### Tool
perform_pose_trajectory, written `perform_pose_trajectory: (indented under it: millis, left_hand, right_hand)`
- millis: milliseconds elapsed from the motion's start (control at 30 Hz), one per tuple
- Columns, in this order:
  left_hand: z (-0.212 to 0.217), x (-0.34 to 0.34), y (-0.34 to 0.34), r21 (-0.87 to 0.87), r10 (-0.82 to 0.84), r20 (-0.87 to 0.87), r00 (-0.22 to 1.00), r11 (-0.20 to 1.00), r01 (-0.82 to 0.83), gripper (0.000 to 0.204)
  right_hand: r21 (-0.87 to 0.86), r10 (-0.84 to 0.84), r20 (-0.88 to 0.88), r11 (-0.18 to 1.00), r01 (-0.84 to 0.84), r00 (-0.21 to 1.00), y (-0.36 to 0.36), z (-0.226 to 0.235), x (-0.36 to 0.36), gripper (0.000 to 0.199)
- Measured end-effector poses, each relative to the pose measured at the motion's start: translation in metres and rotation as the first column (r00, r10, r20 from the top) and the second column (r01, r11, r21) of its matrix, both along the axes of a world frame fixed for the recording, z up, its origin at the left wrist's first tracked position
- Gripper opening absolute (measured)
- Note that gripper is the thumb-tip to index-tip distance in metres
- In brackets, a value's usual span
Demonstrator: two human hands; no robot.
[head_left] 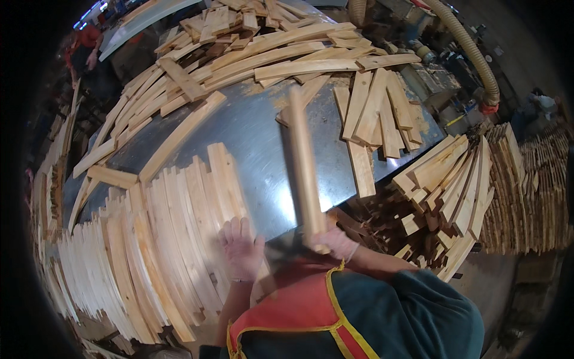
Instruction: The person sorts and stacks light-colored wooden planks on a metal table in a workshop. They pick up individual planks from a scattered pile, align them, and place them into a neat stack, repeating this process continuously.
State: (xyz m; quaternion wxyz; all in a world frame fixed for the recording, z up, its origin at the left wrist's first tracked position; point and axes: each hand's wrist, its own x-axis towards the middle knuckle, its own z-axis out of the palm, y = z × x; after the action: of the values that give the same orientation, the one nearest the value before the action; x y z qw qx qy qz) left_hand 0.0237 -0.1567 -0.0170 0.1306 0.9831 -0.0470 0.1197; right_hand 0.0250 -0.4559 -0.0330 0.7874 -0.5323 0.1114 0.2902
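Note:
My right hand (336, 242), in a thin pale glove, is closed round the near end of a wooden board (304, 161). The board points away from me above the metal table (263, 143) and is smeared by motion. My left hand (243, 248), gloved as well, lies flat with its fingers stretched out on the right edge of a row of boards (173, 227). Those boards lie side by side, from the table's near edge out to the left.
A large heap of loose boards (269, 51) covers the table's far side. Several more boards (379, 113) fan out at its right. Stacked timber (454, 179) stands beyond the right edge. A ribbed hose (469, 48) hangs at the far right. Another person (86, 48) stands far left.

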Motion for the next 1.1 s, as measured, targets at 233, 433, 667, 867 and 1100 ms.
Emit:
perform_pose_trajectory:
  millis: [233, 433, 667, 867, 1100]
  left_hand:
    - [0.002, 0.013, -0.026, 0.048, 0.026, -0.230, 0.973, 0.999, -0.015, 0.086]
    - [0.013, 0.015, -0.033, 0.054, 0.032, -0.354, 0.935, 0.998, -0.013, 0.088]
    - [0.020, 0.018, -0.029, -0.030, 0.016, -0.257, 0.966, 0.999, -0.024, 0.084]
    - [0.029, 0.015, -0.017, -0.092, 0.000, -0.154, 0.988, 0.996, -0.015, 0.073]
    - [0.014, -0.040, -0.017, -0.207, 0.119, 0.044, 0.992, 0.972, -0.108, 0.060]
  right_hand:
    - [-0.418, 0.880, 0.027, 0.440, -0.795, 0.473, 0.074, 0.032, 0.061, 0.083]
    - [-0.868, 0.301, 0.367, 0.452, 0.207, 0.880, -0.065, 0.067, 0.248, 0.083]
    - [-0.956, 0.004, 0.163, -0.248, 0.159, 0.987, -0.198, 0.004, 0.329, 0.077]
    - [-0.808, -0.187, 0.408, 0.382, 0.448, 0.894, -0.178, 0.012, 0.283, 0.041]
    - [-0.343, -0.228, 0.212, 0.893, 0.291, 0.950, -0.090, -0.044, 0.088, 0.069]
